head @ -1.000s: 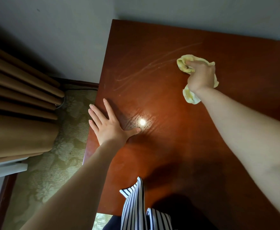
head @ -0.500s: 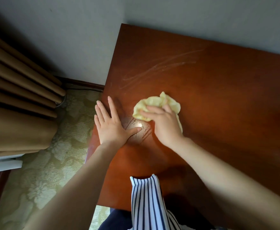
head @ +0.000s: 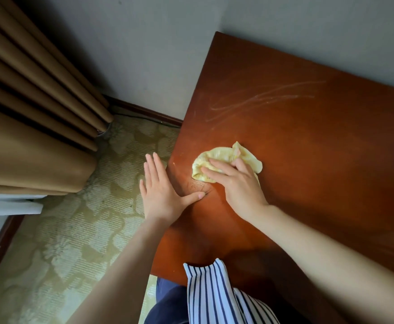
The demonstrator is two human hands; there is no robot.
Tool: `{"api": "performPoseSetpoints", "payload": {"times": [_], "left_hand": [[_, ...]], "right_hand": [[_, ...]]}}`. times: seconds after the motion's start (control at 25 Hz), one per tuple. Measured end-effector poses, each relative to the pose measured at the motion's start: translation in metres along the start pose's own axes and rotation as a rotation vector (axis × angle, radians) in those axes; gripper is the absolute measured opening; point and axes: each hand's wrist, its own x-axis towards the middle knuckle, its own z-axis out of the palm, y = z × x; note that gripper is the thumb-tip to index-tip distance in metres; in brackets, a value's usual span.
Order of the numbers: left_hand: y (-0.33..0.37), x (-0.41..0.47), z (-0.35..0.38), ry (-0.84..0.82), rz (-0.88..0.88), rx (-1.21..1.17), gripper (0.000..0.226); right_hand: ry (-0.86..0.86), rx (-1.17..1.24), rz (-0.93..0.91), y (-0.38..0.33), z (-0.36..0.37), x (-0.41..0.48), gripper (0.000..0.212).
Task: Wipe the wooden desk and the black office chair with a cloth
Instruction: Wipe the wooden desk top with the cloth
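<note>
Presses a crumpled yellow cloth onto the wooden desk with the right hand — fingers stretched out over the fabric, a fold poking up beside them. Sits close to the desk's left edge, just at 3 o'clock of the frame's centre. Lays the left hand flat at 8 o'clock of the cloth: palm down, fingers straight and slightly fanned, holding nothing, thumb on the wood pointing to 3 o'clock, fingertips overhanging the edge above the patterned carpet. Pale wipe streaks across the tabletop at 1 o'clock of the cloth. Brown curtains at 9 to 10 o'clock, grey wall at 12, striped shirt at 6.
</note>
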Motion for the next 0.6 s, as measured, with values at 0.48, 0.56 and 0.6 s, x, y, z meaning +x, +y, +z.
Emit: {"api": "performPoseSetpoints", "payload": {"times": [0.48, 0.56, 0.6], "left_hand": [[-0.01, 0.004, 0.001, 0.02, 0.126, -0.048, 0.143], [-0.011, 0.003, 0.001, 0.036, 0.149, -0.05, 0.14], [-0.011, 0.003, 0.001, 0.048, 0.161, -0.051, 0.139]], "right_hand": [[-0.066, -0.043, -0.082, -0.037, 0.0, 0.059, 0.055], [-0.071, -0.001, -0.14, -0.034, -0.001, 0.043, 0.059], [-0.105, -0.008, -0.174, -0.033, 0.0, 0.036, 0.062]]}}
